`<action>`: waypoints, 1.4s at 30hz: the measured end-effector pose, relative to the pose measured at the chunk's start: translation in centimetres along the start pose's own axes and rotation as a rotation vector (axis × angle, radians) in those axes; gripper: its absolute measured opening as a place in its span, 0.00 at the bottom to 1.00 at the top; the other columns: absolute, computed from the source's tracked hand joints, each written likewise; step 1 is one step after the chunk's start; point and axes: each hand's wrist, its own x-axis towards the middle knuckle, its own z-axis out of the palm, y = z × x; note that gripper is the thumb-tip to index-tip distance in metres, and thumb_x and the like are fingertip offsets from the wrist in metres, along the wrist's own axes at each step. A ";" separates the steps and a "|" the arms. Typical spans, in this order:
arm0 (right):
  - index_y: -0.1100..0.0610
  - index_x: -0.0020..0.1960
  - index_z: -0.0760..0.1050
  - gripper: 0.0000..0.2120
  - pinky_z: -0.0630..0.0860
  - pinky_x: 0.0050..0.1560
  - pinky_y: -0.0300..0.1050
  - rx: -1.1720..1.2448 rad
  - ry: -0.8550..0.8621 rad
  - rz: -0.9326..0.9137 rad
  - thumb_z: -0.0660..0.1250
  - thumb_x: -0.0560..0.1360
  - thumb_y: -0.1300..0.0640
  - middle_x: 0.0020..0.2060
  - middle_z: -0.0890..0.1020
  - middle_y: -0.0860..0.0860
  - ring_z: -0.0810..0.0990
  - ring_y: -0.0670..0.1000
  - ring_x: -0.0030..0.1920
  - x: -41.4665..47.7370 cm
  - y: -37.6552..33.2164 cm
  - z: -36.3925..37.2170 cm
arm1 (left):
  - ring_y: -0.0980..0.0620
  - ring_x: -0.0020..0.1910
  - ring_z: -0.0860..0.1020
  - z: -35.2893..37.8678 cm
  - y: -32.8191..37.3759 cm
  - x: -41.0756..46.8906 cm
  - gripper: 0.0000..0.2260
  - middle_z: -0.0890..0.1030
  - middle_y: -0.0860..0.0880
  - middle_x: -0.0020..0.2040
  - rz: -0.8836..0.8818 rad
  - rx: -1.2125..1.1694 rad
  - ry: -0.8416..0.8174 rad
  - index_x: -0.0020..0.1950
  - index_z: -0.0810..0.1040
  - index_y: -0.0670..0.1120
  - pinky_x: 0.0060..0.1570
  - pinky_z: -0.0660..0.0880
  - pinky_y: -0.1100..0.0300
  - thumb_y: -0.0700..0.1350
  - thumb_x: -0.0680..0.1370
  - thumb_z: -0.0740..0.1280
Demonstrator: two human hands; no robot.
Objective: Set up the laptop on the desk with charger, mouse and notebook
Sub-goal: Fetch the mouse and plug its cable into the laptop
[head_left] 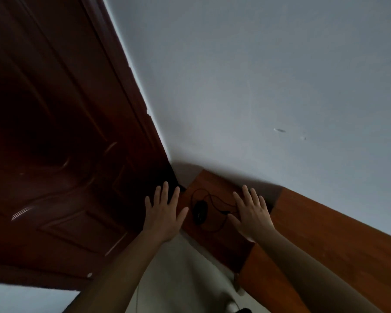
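Note:
A black wired mouse (200, 212) lies on a small brown wooden surface (205, 179) in the corner, its thin black cable (215, 199) looping around it. My left hand (164, 213) is stretched out flat with fingers spread, just left of the mouse and partly over the surface's left edge. My right hand (252, 214) is also flat and spread, just right of the mouse, over the cable's far loop. Neither hand holds anything. No laptop, charger or notebook is in view.
A dark brown panelled door (61, 143) fills the left side. A pale grey wall (257, 86) rises behind the surface. A larger orange-brown wooden desk (325, 245) runs along the wall to the right. Pale floor (178, 267) shows below.

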 end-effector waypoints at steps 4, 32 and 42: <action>0.48 0.82 0.44 0.36 0.47 0.79 0.58 0.058 -0.076 0.038 0.50 0.81 0.34 0.82 0.41 0.56 0.40 0.59 0.81 3.6 -0.8 1.5 | 0.42 0.79 0.42 1.7 -0.6 6.5 0.33 0.43 0.43 0.81 0.108 -0.020 -0.079 0.81 0.44 0.53 0.74 0.47 0.37 0.67 0.79 0.44; 0.54 0.70 0.71 0.19 0.76 0.49 0.55 0.361 -0.266 0.772 0.65 0.80 0.54 0.67 0.69 0.59 0.77 0.64 0.58 16.1 -5.4 22.8 | 0.40 0.52 0.77 26.3 0.9 24.3 0.40 0.69 0.41 0.62 0.251 -0.232 -0.596 0.75 0.55 0.51 0.42 0.74 0.51 0.67 0.72 0.67; 0.52 0.66 0.75 0.15 0.74 0.51 0.51 0.500 -0.303 0.761 0.65 0.80 0.53 0.60 0.76 0.56 0.79 0.62 0.56 15.0 -6.0 22.7 | 0.41 0.61 0.75 25.5 0.5 23.5 0.48 0.70 0.43 0.67 0.124 -0.345 -0.519 0.77 0.54 0.46 0.51 0.75 0.50 0.62 0.65 0.73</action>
